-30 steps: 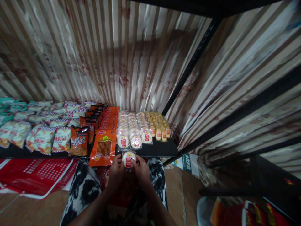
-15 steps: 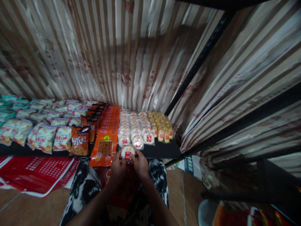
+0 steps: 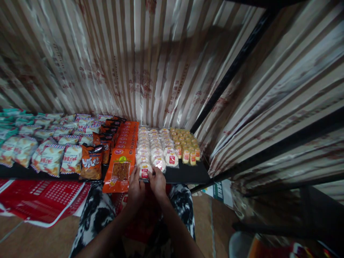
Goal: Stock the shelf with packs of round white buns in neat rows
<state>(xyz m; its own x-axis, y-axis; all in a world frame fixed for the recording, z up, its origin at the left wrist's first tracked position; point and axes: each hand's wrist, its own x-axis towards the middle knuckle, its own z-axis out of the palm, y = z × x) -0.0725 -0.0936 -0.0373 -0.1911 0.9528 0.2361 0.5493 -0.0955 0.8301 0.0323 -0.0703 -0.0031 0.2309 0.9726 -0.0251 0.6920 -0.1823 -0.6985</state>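
A round white rice cracker in a clear wrapper [image 3: 145, 172] with a red label lies at the front of the left cracker row, tilted against the one behind. My left hand [image 3: 136, 186] pinches its left edge, and my right hand [image 3: 157, 182] grips its right edge. Behind it, rows of wrapped rice crackers [image 3: 158, 163] lean back on the black shelf [image 3: 188, 173]. Just left of my left hand is an orange packet of brown sticks [image 3: 120, 172]. Small yellow packaged snacks [image 3: 192, 156] stand in rows to the right.
Brown-orange snack bags [image 3: 91, 161] and white snack bags [image 3: 51, 159] line the shelf leftward. Black frame bars [image 3: 233, 68] slant up at the right before a striped curtain sheet [image 3: 150, 71]. A red bag [image 3: 45, 202] hangs below the shelf at left.
Both hands have lowered the rice cracker slightly onto the front of the left row, closer to the crackers behind it. The view has shifted a little.
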